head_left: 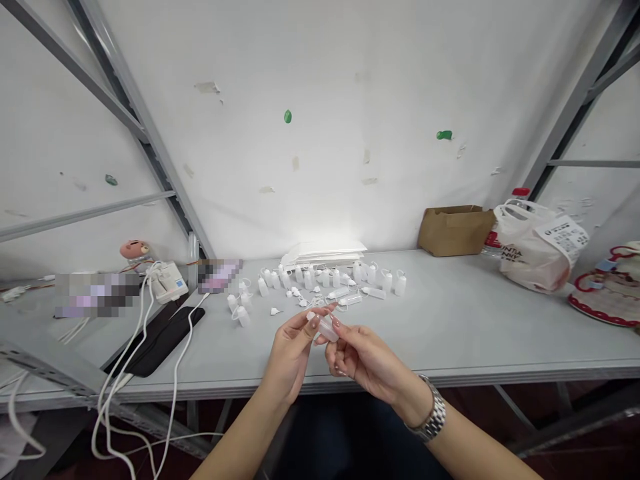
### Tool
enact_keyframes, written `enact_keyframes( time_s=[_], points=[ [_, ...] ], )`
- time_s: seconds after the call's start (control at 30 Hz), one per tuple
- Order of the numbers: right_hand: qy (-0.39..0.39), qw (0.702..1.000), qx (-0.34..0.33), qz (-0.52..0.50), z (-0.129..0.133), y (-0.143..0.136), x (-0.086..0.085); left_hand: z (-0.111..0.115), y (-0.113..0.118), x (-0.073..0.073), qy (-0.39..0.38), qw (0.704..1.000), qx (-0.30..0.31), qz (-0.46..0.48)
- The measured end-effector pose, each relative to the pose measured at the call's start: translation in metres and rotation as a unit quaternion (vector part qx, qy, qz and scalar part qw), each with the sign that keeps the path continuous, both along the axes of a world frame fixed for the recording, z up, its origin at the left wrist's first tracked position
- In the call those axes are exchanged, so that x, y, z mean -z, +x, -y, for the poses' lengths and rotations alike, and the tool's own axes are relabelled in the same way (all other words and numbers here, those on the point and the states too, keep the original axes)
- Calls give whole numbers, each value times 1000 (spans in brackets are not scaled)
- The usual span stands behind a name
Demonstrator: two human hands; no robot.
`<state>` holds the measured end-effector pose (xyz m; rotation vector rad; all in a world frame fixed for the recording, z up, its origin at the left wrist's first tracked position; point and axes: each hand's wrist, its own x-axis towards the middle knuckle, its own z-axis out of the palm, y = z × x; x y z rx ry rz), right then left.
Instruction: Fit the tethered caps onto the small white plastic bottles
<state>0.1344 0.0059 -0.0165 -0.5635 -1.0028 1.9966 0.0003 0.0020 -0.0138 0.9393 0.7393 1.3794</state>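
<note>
Looked like more than half this lot was sorted
Left hand (293, 341) and right hand (364, 355) both had fingers pinched on one small translucent bottle (329, 329), held over the tabletop (475, 320) near its front edge. Most standing bottles (308, 279) looked capped, so probably done; a few lying bottles (373, 293) and loose white caps (275, 311) seemed left.

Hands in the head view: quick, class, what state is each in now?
Left hand: closed, pinching the small bottle near its top end.
Right hand: closed, holding the same bottle's body.
</note>
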Motion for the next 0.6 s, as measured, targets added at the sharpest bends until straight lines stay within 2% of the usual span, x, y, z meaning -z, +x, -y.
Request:
enact_keyframes(
  time_s=[0.1,0.2,0.3,0.37,0.47,0.6],
  points=[
    [82,986,127,71,-1,-7,4,-2,-1,2,-21,999,-46,14],
    [141,962,202,117,0,-9,4,-1,-2,0,-21,999,-37,23],
    [146,963,199,109,1,-8,4,1,-5,-9,-24,999,8,33],
    [125,970,188,88,1,-6,3,2,-8,-15,-27,999,15,34],
    [95,979,173,55,0,-5,2,0,-13,-19,-18,999,-24,14],
    [82,981,173,44,-2,-3,0,-10,-25,-17,-6,996,-88,-14]
  ],
)
